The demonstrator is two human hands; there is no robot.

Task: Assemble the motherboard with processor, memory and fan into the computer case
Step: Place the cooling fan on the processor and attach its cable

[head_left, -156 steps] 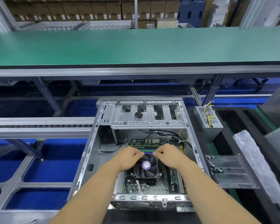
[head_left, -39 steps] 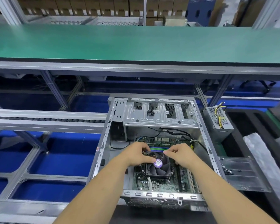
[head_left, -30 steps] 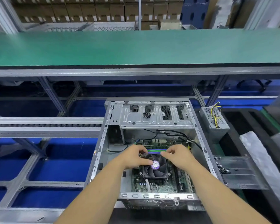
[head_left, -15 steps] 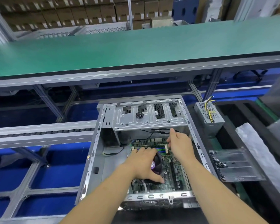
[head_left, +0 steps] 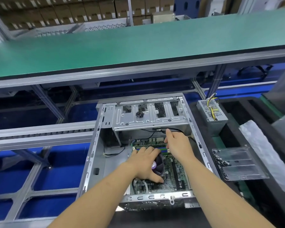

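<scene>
The open grey computer case [head_left: 91, 158] lies on its side in front of me. Inside it sits the green motherboard [head_left: 171, 176] with blue and green memory sticks [head_left: 164, 150] and a black cooler fan [head_left: 159, 163] bearing a purple label. My left hand [head_left: 144, 163] covers the fan, fingers over its far edge and thumb at its near corner. My right hand [head_left: 177, 145] reaches deeper into the case, its index finger stretched up to a black cable [head_left: 178, 130] just under the drive cage [head_left: 148, 116]. The processor is hidden beneath the fan.
A grey power supply [head_left: 211, 115] with yellow wires stands right of the case. A clear plastic tray [head_left: 240, 163] with small screws lies nearer, beside white foam wrap [head_left: 260, 145]. A green bench [head_left: 138, 43] spans the back; a roller rail [head_left: 39, 132] runs left.
Both hands were at the fan's far edge a second ago. My right hand has left it and reached back to the cable under the drive cage. My left hand has slid over the fan.
</scene>
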